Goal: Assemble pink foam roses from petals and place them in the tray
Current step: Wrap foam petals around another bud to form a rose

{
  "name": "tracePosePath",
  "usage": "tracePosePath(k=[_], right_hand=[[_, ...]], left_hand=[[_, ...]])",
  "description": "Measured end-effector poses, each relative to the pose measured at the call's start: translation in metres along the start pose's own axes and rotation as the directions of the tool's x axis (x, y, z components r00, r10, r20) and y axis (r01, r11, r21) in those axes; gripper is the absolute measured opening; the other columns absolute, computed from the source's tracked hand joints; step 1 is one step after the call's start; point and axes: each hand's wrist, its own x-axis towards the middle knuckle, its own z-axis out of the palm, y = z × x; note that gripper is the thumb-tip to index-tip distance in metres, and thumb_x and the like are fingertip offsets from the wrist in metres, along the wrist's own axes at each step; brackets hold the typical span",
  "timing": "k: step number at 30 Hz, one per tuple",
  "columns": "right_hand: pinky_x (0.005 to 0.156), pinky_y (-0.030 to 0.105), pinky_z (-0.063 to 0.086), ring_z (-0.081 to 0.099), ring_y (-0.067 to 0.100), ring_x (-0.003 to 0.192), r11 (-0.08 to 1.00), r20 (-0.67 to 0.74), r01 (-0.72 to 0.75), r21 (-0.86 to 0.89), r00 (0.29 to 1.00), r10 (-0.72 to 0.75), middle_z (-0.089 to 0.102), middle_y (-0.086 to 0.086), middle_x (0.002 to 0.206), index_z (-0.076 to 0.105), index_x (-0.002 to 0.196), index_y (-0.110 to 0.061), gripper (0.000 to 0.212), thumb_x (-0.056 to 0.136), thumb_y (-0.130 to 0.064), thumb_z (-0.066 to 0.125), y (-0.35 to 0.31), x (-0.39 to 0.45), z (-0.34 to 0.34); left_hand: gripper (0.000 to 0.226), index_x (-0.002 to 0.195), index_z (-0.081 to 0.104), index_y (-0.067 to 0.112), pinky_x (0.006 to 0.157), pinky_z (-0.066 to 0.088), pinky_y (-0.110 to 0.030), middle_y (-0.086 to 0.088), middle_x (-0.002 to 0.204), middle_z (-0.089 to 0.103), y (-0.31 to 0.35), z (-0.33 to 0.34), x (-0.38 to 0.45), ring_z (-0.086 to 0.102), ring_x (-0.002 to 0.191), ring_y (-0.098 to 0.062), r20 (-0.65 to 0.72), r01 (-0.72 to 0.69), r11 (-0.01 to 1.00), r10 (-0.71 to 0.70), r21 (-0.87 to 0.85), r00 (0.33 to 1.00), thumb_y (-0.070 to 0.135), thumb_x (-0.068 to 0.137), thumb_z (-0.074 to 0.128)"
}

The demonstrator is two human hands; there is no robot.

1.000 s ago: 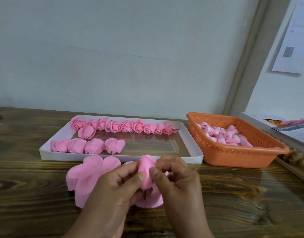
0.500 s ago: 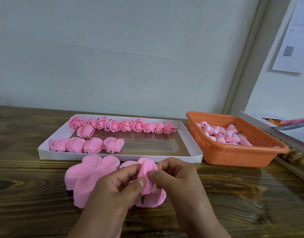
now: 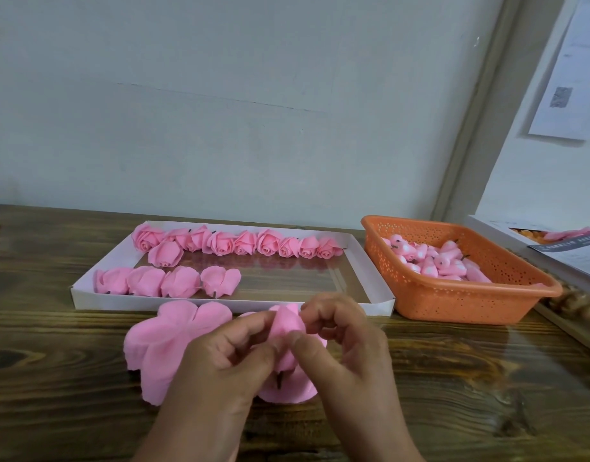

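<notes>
both hands meet over the wooden table (image 3: 453, 378). the left hand (image 3: 220, 365) and right hand (image 3: 347, 341) pinch a pink foam rose (image 3: 285, 323) between thumbs and fingers. flat petals (image 3: 167, 338) lie just left. behind, the white tray (image 3: 370, 261) holds finished roses (image 3: 240, 243). right, an orange basket (image 3: 453, 298) holds buds (image 3: 433, 256). the writing on the wall paper (image 3: 577, 61) is too blurred to read.

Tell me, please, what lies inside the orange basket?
The orange basket holds a heap of small pink foam buds with dark stems; its near wall hides any lower ones.
</notes>
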Motion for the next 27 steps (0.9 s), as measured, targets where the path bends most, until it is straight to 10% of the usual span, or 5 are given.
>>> tracePosePath(k=[12, 27], right_hand=[[0.059, 0.021, 0.05, 0.061, 0.012, 0.065, 0.951, 0.059, -0.252, 0.179, 0.968, 0.245, 0.068, 0.006, 0.073, 0.063, 0.061, -0.013, 0.02, 0.079, -0.005, 0.066, -0.005, 0.004, -0.001], [0.049, 0.019, 0.046, 0.057, 0.005, 0.05, 0.973, 0.046, -0.17, -0.154, 0.983, 0.179, 0.066, 0.0, 0.058, 0.067, 0.058, -0.016, 0.021, 0.073, -0.004, 0.073, -0.01, 0.009, -0.003]], left_hand=[[0.044, 0.08, 0.076, 0.046, 0.062, 0.056, -0.02, 0.002, 0.084, 0.077, -0.005, -0.007, 0.001, 0.073, 0.079, -0.012, 0.001, -0.067, 0.989, 0.068, 0.135, 0.998, 0.004, 0.075, 0.068], [0.052, 0.078, 0.073, 0.054, 0.059, 0.052, -0.013, 0.007, 0.079, 0.076, -0.004, -0.005, -0.002, 0.071, 0.073, -0.005, -0.013, -0.098, 0.959, 0.105, 0.265, 0.994, 0.002, 0.081, 0.066]])
